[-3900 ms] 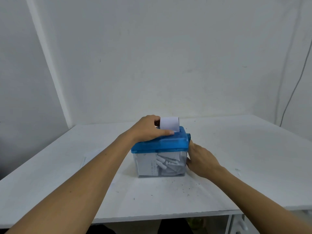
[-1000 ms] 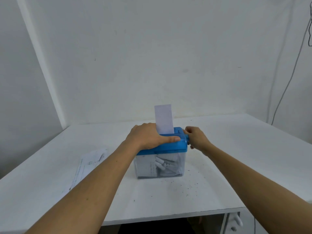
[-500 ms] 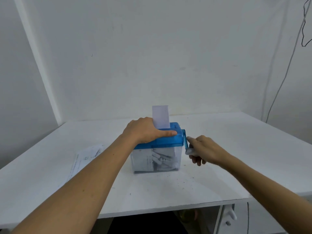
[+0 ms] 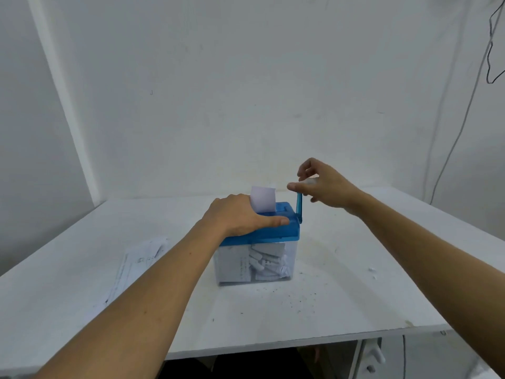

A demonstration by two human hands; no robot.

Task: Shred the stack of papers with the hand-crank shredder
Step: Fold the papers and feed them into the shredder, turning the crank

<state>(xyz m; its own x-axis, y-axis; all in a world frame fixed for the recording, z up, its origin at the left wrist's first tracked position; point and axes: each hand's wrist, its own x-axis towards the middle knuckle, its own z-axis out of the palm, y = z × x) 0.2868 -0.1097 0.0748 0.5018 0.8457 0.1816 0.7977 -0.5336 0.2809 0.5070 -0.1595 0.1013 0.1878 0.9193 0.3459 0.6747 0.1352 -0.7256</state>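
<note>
Change: crank [image 4: 299, 207] pointed down half a second ago, now points up; sheet [image 4: 263, 199] sits lower.
Right hand [image 4: 325, 187]: thumb and forefinger pinch the crank top, other fingers spread.
Left hand [image 4: 240, 214]: flat on the lid, thumb straight.
Room: white table [image 4: 355, 310], bare wall, cable [image 4: 459, 132] at right.
Shredder [image 4: 273, 233]: frame centre, blue lid, clear bin holding strips.
Stack of papers [image 4: 139, 263]: lower left.

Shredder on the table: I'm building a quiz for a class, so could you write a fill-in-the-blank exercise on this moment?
The left hand presses on the lid of the shredder; the lid's colour is ____.
The right hand pinches the crank, which points straight ____.
The loose papers lie on the table on the shredder's ____ side, as the person sees it.
Missing words: blue; up; left.
</note>
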